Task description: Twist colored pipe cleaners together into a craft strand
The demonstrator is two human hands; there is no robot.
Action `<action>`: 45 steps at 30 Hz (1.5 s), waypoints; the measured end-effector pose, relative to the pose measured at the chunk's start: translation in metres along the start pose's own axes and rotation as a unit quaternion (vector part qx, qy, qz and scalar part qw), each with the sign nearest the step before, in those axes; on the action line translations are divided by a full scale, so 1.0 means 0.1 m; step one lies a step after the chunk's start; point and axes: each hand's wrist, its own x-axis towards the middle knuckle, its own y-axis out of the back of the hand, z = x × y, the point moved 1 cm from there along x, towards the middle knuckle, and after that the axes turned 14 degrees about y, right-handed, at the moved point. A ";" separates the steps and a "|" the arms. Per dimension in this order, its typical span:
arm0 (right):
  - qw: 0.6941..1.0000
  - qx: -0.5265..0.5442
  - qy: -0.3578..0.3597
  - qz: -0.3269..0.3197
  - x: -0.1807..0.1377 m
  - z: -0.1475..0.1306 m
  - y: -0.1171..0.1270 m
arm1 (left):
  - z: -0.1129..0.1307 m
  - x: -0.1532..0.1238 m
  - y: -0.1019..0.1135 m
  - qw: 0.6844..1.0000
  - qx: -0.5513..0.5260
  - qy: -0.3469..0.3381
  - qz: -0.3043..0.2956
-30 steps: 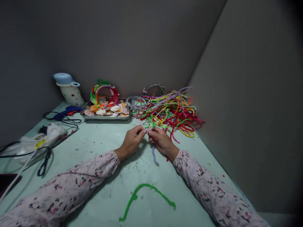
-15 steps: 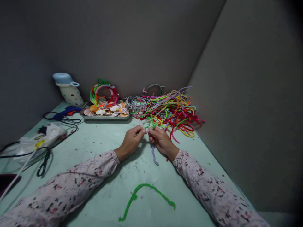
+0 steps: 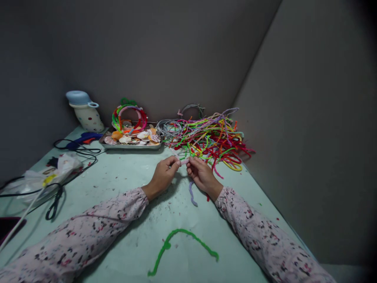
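Both hands, left hand and right hand, pinch one pale pink pipe cleaner (lilac tail dangling)

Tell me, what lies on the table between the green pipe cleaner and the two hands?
In the head view, only bare table with small scraps, plus the lilac pipe cleaner's hanging end.

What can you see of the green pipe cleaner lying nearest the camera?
The green pipe cleaner is a single fuzzy stem, chenille by the look, bent into a shallow arch with a small kink or twist on its left leg. It lies flat on the pale green table, between the two sleeved forearms, nearer the camera than both hands. Nothing touches it but the table.
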 end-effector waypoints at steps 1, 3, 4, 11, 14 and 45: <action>1.000 -0.002 -0.001 0.000 0.00 0.00 0.00 | 0.00 0.00 0.00 1.000 -0.001 0.001 0.000; 1.000 -0.008 -0.003 -0.003 -0.01 0.00 0.00 | 0.01 0.00 0.00 1.000 -0.003 0.003 0.000; 1.000 -0.013 -0.004 -0.009 -0.01 0.00 -0.01 | 0.01 -0.01 0.00 1.000 -0.003 0.004 0.001; 0.996 -0.067 -0.012 -0.065 -0.05 -0.02 -0.04 | 0.02 -0.01 0.00 1.000 -0.006 0.001 -0.008; 0.996 -0.065 -0.007 -0.059 -0.04 -0.01 -0.03 | 0.02 -0.01 -0.01 1.000 -0.006 -0.001 -0.015; 0.999 -0.032 -0.005 -0.042 -0.02 0.00 -0.03 | 0.03 -0.02 -0.02 0.998 0.040 -0.040 -0.005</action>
